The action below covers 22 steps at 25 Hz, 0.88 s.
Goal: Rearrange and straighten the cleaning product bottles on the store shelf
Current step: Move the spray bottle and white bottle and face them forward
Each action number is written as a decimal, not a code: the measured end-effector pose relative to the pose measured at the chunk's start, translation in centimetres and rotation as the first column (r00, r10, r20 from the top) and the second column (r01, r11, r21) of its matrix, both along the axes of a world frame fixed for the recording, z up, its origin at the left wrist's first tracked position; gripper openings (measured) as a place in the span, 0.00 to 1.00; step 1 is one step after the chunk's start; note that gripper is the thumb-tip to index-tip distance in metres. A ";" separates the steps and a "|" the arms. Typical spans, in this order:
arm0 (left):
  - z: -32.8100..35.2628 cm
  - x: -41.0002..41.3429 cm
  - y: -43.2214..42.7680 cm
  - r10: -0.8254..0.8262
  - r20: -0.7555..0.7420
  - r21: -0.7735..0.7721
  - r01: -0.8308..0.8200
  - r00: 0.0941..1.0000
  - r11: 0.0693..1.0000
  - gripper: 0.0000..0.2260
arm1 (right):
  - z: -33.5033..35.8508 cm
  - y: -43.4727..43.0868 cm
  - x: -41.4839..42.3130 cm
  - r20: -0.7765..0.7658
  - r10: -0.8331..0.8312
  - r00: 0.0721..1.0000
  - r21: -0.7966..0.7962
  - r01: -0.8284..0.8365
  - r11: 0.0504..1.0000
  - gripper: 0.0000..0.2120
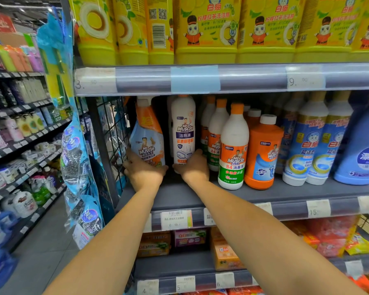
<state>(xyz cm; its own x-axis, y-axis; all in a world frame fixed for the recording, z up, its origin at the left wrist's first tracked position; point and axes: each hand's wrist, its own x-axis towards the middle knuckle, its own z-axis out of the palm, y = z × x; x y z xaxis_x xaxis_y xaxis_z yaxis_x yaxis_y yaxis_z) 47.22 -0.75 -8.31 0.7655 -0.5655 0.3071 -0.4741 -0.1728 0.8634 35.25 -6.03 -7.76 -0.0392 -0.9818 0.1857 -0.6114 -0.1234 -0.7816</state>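
Now, step in hand: we are at the left end of the grey metal middle shelf (254,193), working on its two leftmost bottles at once.
Left hand (144,172): we wrap it round the base of the blue-and-orange Mr Muscle trigger spray bottle (147,135), thumb on the far left side; it reads as a grasp.
Right hand (193,167): we cup it against the foot of the tall white Mr Muscle toilet cleaner bottle (183,128), fingers curled behind; gripping, as far as we can see.
Where they stand: both sit well back from the shelf lip, just beside the black wire mesh side panel (113,133), with a dark gap between them.
Axis and facing: both long axes run vertical. The white bottle looks upright, label towards us; the spray bottle leans slightly and its label is turned a little to our right.
Neighbours: the white, orange-capped disinfectant bottle (234,147) and the orange, white-capped bottle (263,154) stand further forward.
Next move, we judge: slide both forward into line, square the spray bottle, close the gap, without knocking the neighbours.
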 end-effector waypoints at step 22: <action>2.0 -5.9 6.5 -0.208 0.051 0.359 0.177 0.977 0.916 0.39 | 2.4 10.8 -14.1 -0.410 0.385 0.827 -0.007 -0.425 0.905 0.25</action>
